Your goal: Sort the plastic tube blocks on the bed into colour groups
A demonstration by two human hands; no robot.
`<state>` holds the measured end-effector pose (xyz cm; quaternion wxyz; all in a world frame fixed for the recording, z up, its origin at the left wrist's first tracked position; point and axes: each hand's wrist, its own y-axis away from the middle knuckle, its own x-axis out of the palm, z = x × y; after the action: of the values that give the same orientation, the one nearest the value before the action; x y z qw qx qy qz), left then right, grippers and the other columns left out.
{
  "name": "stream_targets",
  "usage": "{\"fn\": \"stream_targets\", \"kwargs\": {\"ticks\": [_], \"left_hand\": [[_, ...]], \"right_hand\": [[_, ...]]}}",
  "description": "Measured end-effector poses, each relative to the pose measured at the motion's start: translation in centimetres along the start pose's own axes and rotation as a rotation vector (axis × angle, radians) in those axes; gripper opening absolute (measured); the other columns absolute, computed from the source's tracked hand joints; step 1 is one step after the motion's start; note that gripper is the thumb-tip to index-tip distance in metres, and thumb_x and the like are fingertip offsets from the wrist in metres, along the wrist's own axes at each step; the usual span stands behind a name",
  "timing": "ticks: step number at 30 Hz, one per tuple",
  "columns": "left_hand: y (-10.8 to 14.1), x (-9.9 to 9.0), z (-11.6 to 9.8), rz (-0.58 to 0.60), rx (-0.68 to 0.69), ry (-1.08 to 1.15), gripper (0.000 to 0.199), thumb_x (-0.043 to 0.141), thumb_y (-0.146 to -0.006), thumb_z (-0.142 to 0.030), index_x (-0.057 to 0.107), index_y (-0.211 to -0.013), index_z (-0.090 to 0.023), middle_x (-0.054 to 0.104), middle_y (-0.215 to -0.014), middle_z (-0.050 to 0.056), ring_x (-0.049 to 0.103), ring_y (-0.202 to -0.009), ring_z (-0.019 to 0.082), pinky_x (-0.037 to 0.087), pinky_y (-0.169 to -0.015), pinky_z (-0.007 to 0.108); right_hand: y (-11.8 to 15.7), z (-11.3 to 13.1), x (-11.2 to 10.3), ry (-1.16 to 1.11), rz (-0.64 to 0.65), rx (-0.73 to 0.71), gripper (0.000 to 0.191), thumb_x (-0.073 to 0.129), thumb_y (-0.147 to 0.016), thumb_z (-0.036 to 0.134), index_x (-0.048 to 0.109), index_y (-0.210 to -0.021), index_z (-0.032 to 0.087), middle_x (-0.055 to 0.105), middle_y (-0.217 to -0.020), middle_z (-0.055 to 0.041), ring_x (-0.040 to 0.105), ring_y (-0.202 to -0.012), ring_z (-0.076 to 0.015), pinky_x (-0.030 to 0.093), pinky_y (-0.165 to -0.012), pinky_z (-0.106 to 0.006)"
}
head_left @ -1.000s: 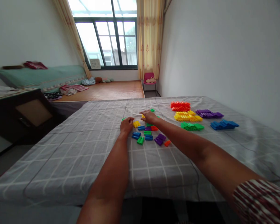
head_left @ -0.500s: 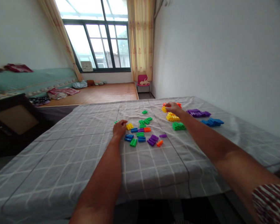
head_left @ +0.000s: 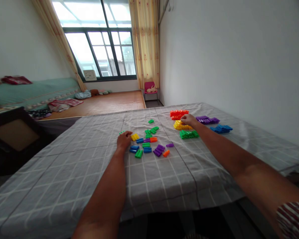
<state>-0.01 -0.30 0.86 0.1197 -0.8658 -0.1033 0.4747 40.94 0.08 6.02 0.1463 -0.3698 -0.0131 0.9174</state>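
My right hand (head_left: 188,119) is at the pile of yellow plastic tubes (head_left: 178,125), fingers pinched on a yellow tube at its top edge. Directly behind lies a red-orange pile of tubes (head_left: 178,115); in front lies a green pile (head_left: 188,134). My left hand (head_left: 124,139) rests on the cloth with its fingers curled together. What they hold, if anything, is hidden. Just right of its fingertips is a small yellow group (head_left: 135,137), and a few green tubes (head_left: 121,132) show behind it.
Loose blue tubes (head_left: 147,150), purple tubes (head_left: 159,150) and an orange tube (head_left: 166,153) lie mid-table. Purple (head_left: 207,119) and blue (head_left: 221,128) piles are at the right. A grey checked cloth (head_left: 159,179) covers the table, with a white wall (head_left: 229,59) along its right side.
My right hand has moved from in front of the red-orange pile, where it held a yellow piece, down to the yellow pile. The left hand stays beside the small yellow group. The view has shifted slightly.
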Motion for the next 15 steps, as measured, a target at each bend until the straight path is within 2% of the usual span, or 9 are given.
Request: {"fn": "stream_targets", "kwargs": {"ticks": [5, 8, 11, 15], "left_hand": [[-0.3, 0.1, 0.0, 0.002, -0.017, 0.027, 0.036, 0.046, -0.082, -0.015, 0.074, -0.103, -0.021, 0.074, -0.106, 0.003, 0.067, -0.099, 0.019, 0.049, -0.089, 0.027], [-0.3, 0.1, 0.0, -0.026, -0.039, 0.066, 0.035, 0.047, -0.081, -0.014, 0.074, -0.103, -0.02, 0.074, -0.105, 0.003, 0.067, -0.097, 0.018, 0.049, -0.088, 0.026], [-0.2, 0.1, 0.0, -0.055, -0.059, 0.101, 0.035, 0.048, -0.08, -0.013, 0.074, -0.102, -0.02, 0.075, -0.102, 0.003, 0.068, -0.095, 0.018, 0.05, -0.087, 0.026], [-0.2, 0.2, 0.4, -0.097, -0.07, 0.155, 0.035, 0.049, -0.079, -0.012, 0.074, -0.102, -0.019, 0.075, -0.102, 0.003, 0.067, -0.095, 0.017, 0.05, -0.087, 0.025]], "right_hand": [[-0.5, -1.0, -0.9, 0.503, -0.075, -0.089, 0.011, 0.06, -0.078, 0.022, 0.069, -0.079, 0.015, 0.07, -0.075, -0.005, 0.061, -0.068, -0.013, 0.039, -0.058, -0.02], [-0.5, -0.1, -0.5, 0.584, -0.114, -0.16, 0.017, 0.056, -0.083, 0.026, 0.07, -0.082, 0.015, 0.07, -0.079, -0.008, 0.061, -0.07, -0.0151, 0.039, -0.061, -0.023], [0.3, 2.8, 2.3, 0.5, -0.078, -0.356, 0.018, 0.056, -0.086, 0.024, 0.07, -0.087, 0.014, 0.07, -0.086, -0.0094, 0.062, -0.077, -0.0164, 0.042, -0.069, -0.024], [2.9, 8.5, 9.0, 0.336, 0.143, -0.654, 0.018, 0.057, -0.085, 0.018, 0.07, -0.097, 0.015, 0.07, -0.1, -0.0088, 0.063, -0.085, -0.0163, 0.045, -0.082, -0.026]]}}
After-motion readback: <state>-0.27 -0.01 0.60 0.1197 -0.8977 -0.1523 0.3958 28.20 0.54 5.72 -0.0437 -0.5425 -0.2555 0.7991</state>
